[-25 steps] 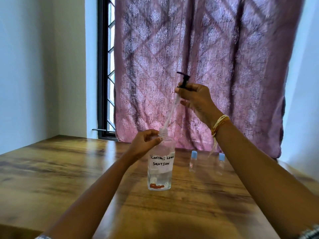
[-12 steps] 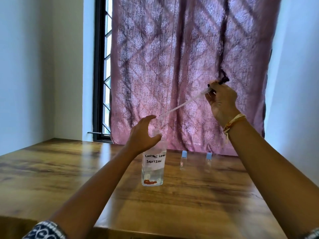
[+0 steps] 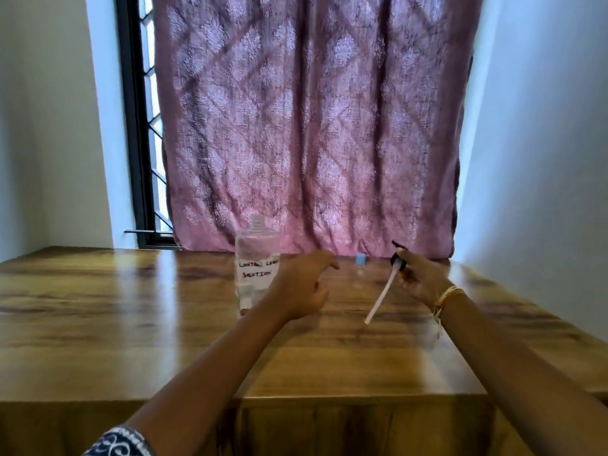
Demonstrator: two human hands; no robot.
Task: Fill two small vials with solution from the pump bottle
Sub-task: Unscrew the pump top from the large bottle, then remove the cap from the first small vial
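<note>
A clear bottle (image 3: pixel 256 258) with a handwritten white label stands uncapped on the wooden table (image 3: pixel 131 317), a little liquid in its base. My left hand (image 3: pixel 304 284) hovers just right of it, fingers loosely curled, holding nothing. My right hand (image 3: pixel 419 278) grips the black pump head (image 3: pixel 396 260), whose white dip tube (image 3: pixel 381 297) slants down to the left above the table. One small clear vial with a blue cap (image 3: pixel 360 266) stands between my hands near the curtain. A second vial is not visible, likely behind my right hand.
A patterned mauve curtain (image 3: pixel 312 126) hangs directly behind the table's far edge. A dark window frame (image 3: pixel 135 126) shows at the left. White walls close in on both sides. The table's front edge (image 3: pixel 296 398) runs across below my forearms.
My right hand has lowered the pump head from high in front of the curtain to just above the table. My left hand has let go of the bottle and moved right.
</note>
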